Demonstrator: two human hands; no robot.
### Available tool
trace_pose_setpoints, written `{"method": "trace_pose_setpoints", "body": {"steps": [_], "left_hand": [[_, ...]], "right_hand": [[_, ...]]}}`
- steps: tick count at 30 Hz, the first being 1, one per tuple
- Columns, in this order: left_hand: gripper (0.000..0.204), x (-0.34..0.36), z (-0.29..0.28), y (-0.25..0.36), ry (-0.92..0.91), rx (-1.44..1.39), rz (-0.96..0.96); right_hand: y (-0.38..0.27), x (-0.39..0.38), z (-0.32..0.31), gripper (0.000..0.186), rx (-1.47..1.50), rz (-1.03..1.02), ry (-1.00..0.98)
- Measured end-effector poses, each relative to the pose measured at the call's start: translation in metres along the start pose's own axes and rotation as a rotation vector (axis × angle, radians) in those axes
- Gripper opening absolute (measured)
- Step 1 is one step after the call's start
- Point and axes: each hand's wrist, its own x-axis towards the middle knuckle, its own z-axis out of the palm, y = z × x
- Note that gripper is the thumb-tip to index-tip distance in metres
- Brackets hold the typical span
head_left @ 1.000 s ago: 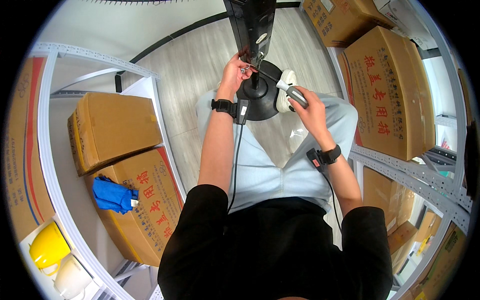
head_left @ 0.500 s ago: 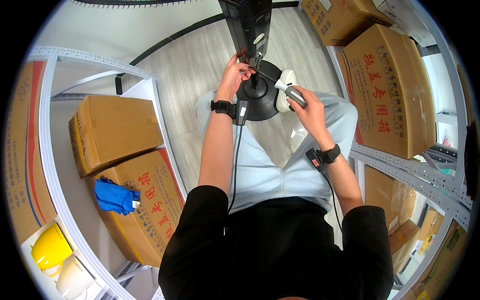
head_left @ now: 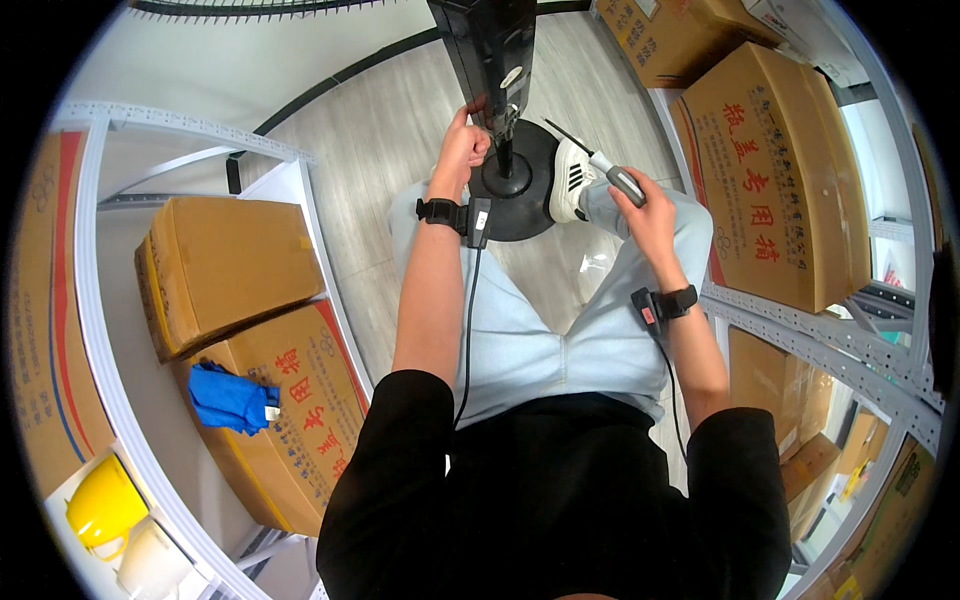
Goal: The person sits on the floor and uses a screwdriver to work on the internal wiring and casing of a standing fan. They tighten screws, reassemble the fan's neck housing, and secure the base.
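Note:
A black stand column (head_left: 488,60) rises from a round black base (head_left: 535,212) on the floor between my legs. My left hand (head_left: 464,150) is at the lower end of the column, its fingers curled in; what they hold, if anything, is hidden. Beside that hand, some small parts or wires (head_left: 507,124) show at the column's lower opening. To the right, my right hand (head_left: 648,217) grips the grey handle of a screwdriver (head_left: 610,170). Its dark shaft points up and left, with the tip apart from the column.
Shelving with cardboard boxes (head_left: 235,270) stands on the left, a blue cloth (head_left: 232,397) on one box. More boxes (head_left: 770,180) fill the right shelves. A yellow cup (head_left: 105,505) and a white cup (head_left: 152,560) sit lower left. A wire grille edge (head_left: 260,8) curves along the top.
My right hand has drawn the screwdriver back to the right, away from the column. My left hand's fingers have curled in more, close to the same spot.

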Motion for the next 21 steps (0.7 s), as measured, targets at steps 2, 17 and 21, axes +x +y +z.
{"method": "trace_pose_setpoints", "body": {"steps": [2,17,21], "left_hand": [[0.07,-0.002,0.001,0.001,0.02,0.053,-0.008],[0.066,-0.004,0.01,0.005,0.075,0.241,0.015],[0.068,0.002,0.011,0.001,0.145,0.304,0.086]], "right_hand": [[0.001,0.007,0.002,0.037,-0.017,0.008,0.003],[-0.005,0.03,0.012,0.037,0.061,-0.034,-0.04],[-0.008,0.036,0.016,0.037,0.086,-0.019,-0.047]]}}
